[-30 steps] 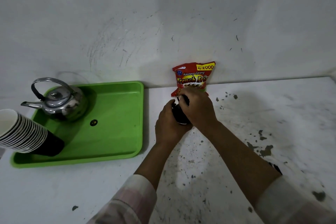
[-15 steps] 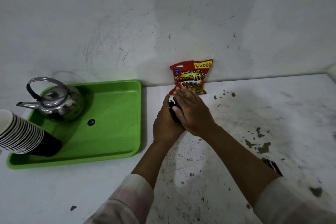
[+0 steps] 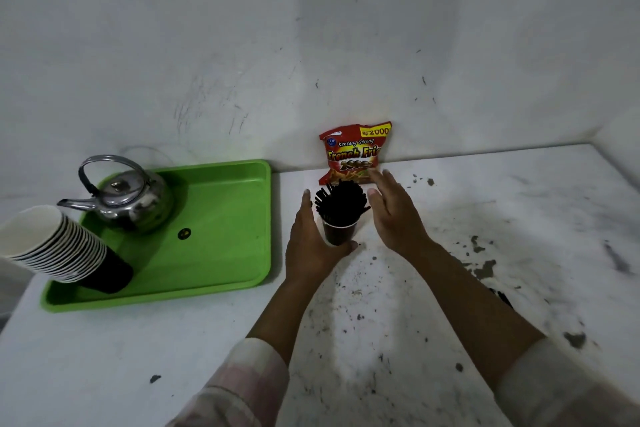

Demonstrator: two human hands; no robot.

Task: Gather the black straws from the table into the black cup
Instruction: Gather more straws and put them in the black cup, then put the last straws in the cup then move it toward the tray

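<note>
The black cup stands upright on the white table just in front of the snack bag. A bundle of black straws sticks up out of it and fans at the top. My left hand curves around the cup's left side, fingers up along it and thumb against its front base. My right hand hovers just right of the cup, fingers spread, not touching it. A couple of dark strips, possibly straws, peek out behind my right forearm.
A red French-fries snack bag leans on the wall behind the cup. To the left lies a green tray with a steel kettle and a tilted stack of paper cups. The tabletop is stained.
My right hand has lifted off the top of the cup and moved right, uncovering the straws. My left hand stays at the cup's side.
</note>
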